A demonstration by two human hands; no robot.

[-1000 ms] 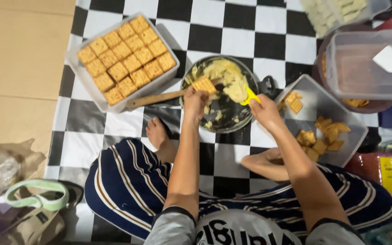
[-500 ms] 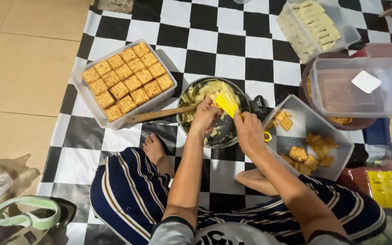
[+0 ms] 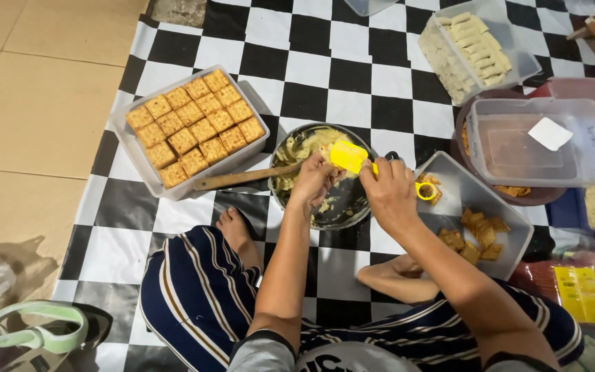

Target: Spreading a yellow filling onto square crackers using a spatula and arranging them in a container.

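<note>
The person sat cross-legged on a black-and-white checkered floor mat [image 3: 325, 69], both hands over a dark round metal bowl [image 3: 342, 207] smeared with pale yellowish filling. The right hand [image 3: 390, 196] was closed around the handle of a small yellow silicone spatula [image 3: 349, 156], whose blade was raised just above the bowl's rim. The left hand [image 3: 315, 180] hovered over the bowl with its fingers curled in, touching the spatula blade; whether it pinched anything could not be told. A long wooden spoon [image 3: 242, 178] rested in the bowl, its handle sticking out to the left toward a clear rectangular plastic container [image 3: 136, 148] filled with neat rows of square golden crackers [image 3: 194, 127]. Just right of the bowl lay a grey rectangular tray [image 3: 511, 238] holding a loose scatter of crackers. Farther back stood a clear tub [image 3: 521, 65] of pale rolled pieces and an empty lidded clear plastic box [image 3: 590, 148] sitting on a brown round dish. The person's striped trousers [image 3: 194, 289] and bare feet showed near the bottom edge.
</note>
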